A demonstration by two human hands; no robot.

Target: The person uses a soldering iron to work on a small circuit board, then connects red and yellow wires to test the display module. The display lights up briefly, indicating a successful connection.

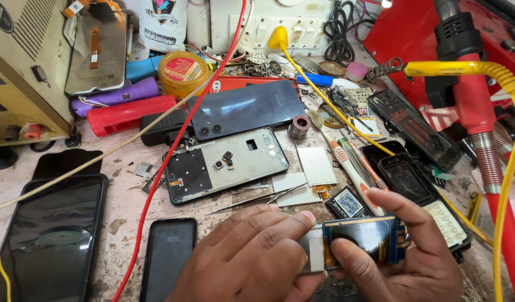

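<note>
An opened phone frame (227, 165) lies mid-tabletop (129, 207), its inner parts exposed, with a dark blue phone back (249, 106) just behind it. Tweezers (257, 198) lie in front of the frame. A red cable (176, 140) crosses the bench diagonally. At the left sit two dark phones (48, 237) (169, 257), a red torch (131, 114), a purple torch (115, 95) and a round yellow tin (183, 71). A yellow hose (506, 140) curves down the right side.

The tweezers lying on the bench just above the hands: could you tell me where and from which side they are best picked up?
Pinch the tweezers across their two arms near the middle, coming from straight above. They lie flat, tips spread toward the white panel, with the opened phone frame close behind. The left hand is nearest; the right hand holds the small display module.
</note>
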